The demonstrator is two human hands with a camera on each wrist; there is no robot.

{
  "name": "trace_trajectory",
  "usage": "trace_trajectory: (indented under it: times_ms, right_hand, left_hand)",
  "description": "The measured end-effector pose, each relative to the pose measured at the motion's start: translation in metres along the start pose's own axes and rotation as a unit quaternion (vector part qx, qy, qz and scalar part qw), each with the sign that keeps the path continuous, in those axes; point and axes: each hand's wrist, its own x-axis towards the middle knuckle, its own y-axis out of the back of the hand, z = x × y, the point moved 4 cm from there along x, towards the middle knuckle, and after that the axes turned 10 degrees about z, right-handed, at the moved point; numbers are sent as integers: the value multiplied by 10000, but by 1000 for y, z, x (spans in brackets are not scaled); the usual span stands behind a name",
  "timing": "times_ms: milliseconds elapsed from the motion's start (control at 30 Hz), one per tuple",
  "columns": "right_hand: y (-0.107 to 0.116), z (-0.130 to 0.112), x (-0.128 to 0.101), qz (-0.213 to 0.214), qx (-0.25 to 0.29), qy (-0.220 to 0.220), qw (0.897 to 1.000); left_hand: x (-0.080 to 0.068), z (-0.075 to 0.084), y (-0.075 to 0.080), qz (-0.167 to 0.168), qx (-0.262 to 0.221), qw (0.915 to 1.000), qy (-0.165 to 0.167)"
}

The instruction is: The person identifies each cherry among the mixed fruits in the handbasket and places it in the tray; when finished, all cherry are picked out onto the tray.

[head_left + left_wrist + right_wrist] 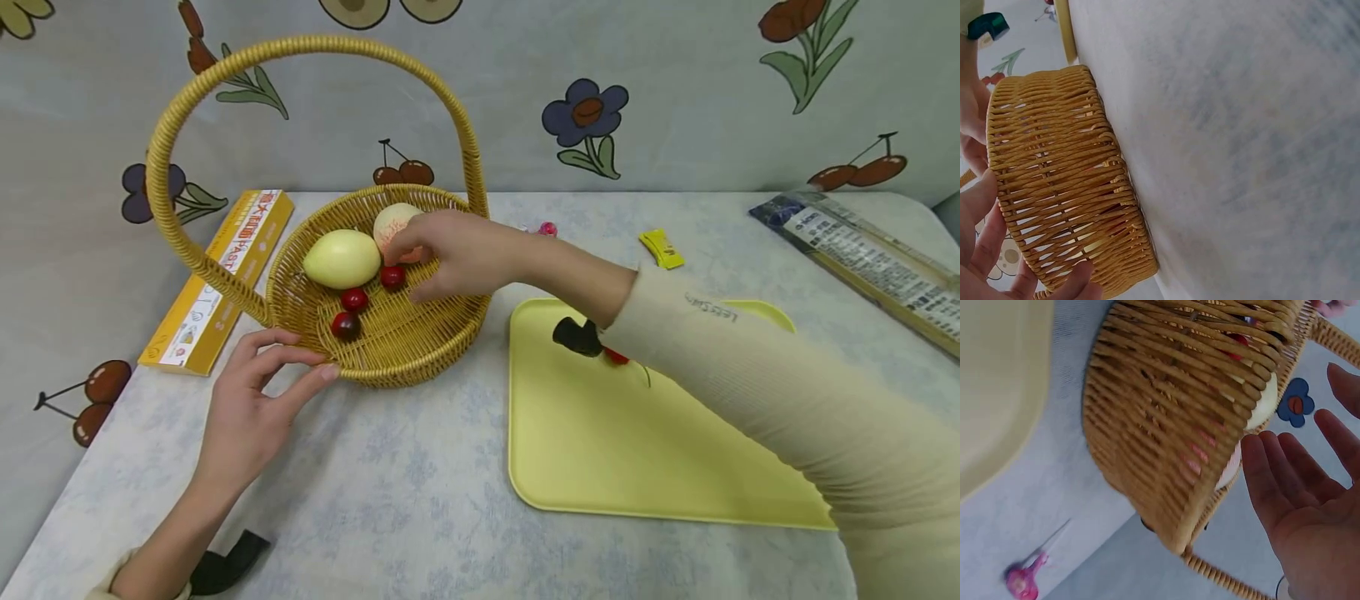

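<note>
A wicker basket with a tall arched handle stands on the table. My left hand pinches its near-left rim between thumb and fingers. Within the basket lie a pale yellow lemon-shaped fruit, a pinkish peach and three dark red cherries. My right hand reaches over the basket's right rim, beside the peach and the nearest red cherry. In the right wrist view its fingers are spread and fairly straight, with nothing held.
To the right is a yellow tray, bearing a red fruit with a green stem, partly covered by my right sleeve. A yellow box lies left of the basket. Behind the tray are a pink lollipop, a yellow candy and a long packet.
</note>
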Motion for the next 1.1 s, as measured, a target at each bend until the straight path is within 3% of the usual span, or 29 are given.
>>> trace_trajectory:
  times_ms: [400, 867, 1100]
  right_hand:
    - [-40, 21, 40, -949, 3, -456, 9944]
    - [-59, 29, 46, -1492, -355, -656, 9860]
    - [-60, 26, 43, -1490, -259, -523, 9871]
  left_hand:
    - [1, -2, 1, -29, 52, 10000, -67]
    - [2, 0, 1, -49, 85, 9999, -103]
    - [2, 0, 1, -26, 140, 9999, -98]
